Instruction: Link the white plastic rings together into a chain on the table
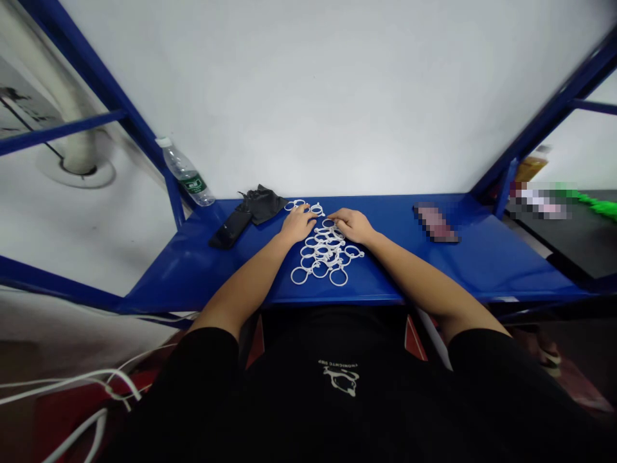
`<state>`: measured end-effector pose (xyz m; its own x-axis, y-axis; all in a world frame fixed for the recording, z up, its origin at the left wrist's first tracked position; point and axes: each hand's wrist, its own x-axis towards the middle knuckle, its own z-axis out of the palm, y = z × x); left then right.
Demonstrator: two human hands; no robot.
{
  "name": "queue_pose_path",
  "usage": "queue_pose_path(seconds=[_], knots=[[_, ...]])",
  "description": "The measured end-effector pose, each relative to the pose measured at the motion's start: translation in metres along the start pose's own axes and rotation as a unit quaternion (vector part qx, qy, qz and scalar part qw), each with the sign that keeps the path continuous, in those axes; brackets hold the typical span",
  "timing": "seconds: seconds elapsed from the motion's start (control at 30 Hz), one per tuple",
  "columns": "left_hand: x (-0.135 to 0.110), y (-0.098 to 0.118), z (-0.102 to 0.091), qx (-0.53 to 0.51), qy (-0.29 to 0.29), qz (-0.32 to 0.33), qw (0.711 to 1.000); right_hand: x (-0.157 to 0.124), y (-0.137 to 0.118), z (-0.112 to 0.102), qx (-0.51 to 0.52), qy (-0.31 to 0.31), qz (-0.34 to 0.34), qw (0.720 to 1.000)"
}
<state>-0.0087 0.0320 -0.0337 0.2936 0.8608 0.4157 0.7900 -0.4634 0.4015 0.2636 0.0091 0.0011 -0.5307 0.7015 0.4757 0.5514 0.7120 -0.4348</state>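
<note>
On the blue table a loose cluster of white rings (321,269) with small tabs, like curtain rings, lies between my forearms. Several overlap in the middle. My left hand (296,224) rests at the cluster's far left side, fingers stretched and apart, beside a few white rings (317,205) set off from the rest. From the other side my right hand (355,225) reaches in. Its index finger and thumb are at the edge of one white ring (328,218) at the top of the cluster; the other fingers are curled.
A black phone (232,225) and a crumpled black pouch (264,203) lie left of my left hand. A plastic bottle (186,173) leans by the blue frame. Far right on the blue table (390,257) lies a blurred-out phone-shaped object (435,222). A white wall stands behind.
</note>
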Motion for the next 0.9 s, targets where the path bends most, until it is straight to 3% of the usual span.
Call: queue_pose_path(seconds=[0.23,0.37,0.57,0.73,0.9], knots=[[-0.001,0.006,-0.002,0.006,0.01,0.024,1.0,-0.001,-0.002,-0.001,0.033,-0.07,-0.007,0.997],[0.001,0.01,-0.005,-0.006,0.026,0.026,0.999,-0.001,-0.003,-0.001,0.072,-0.026,-0.004,0.997],[-0.005,0.027,-0.017,-0.049,0.041,0.053,0.997,-0.003,-0.004,-0.003,0.027,0.06,-0.018,0.998],[-0.015,0.047,-0.021,-0.051,-0.014,0.129,0.99,-0.003,-0.013,-0.004,0.004,0.045,-0.094,0.995],[-0.017,0.053,-0.023,-0.026,-0.043,0.117,0.992,-0.004,-0.012,-0.004,-0.013,0.033,-0.099,0.994]])
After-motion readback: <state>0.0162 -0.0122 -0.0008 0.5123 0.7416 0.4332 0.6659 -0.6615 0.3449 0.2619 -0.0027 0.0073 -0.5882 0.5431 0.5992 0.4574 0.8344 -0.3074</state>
